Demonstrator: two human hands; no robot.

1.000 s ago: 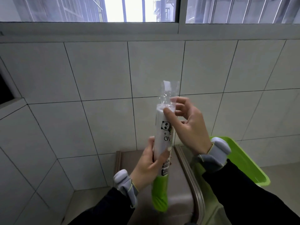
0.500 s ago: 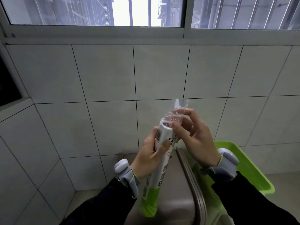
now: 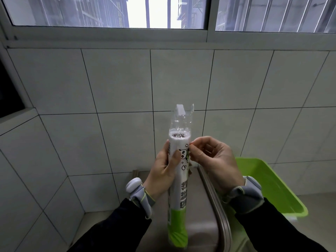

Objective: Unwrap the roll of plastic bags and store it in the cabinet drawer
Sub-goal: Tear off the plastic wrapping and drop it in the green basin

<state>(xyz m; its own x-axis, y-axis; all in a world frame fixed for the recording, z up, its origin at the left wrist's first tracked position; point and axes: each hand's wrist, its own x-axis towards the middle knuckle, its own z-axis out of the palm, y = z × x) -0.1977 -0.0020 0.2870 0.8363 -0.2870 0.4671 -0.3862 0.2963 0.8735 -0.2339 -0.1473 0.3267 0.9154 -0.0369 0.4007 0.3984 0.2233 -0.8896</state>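
Roll of plastic bags (image 3: 179,180) stands nearly upright in mid-air in front of the tiled wall (image 3: 116,84), above a steel sink (image 3: 201,220), still inside its clear wrapper (image 3: 181,120). Its printed sleeve is white above and green at the near end; a small cartoon panda with bubbles sits near the top, and large dark characters run down the white part, too foreshortened to read. A narrow strip of print along the left edge is also illegible.

The left hand (image 3: 164,171) grips the roll around its upper half, thumb laid across the front beside the panda. The right hand (image 3: 214,160) has its thumb and forefinger pinched together at the roll's right edge just below the top; whether they hold wrapper film or a tab cannot be made out. Loose clear film rises crumpled above the open top end, with a white patch at its tip.

Both wrists carry grey bands over dark sleeves. A green bin (image 3: 272,188) sits right of the sink, its near corner cut off by the right arm. The sink's bowl is mostly hidden behind roll and arms.

Half a second ago the roll leaned left and the right hand's fingers were up in the film at the very top; now the roll is straighter and that hand has dropped to its side.
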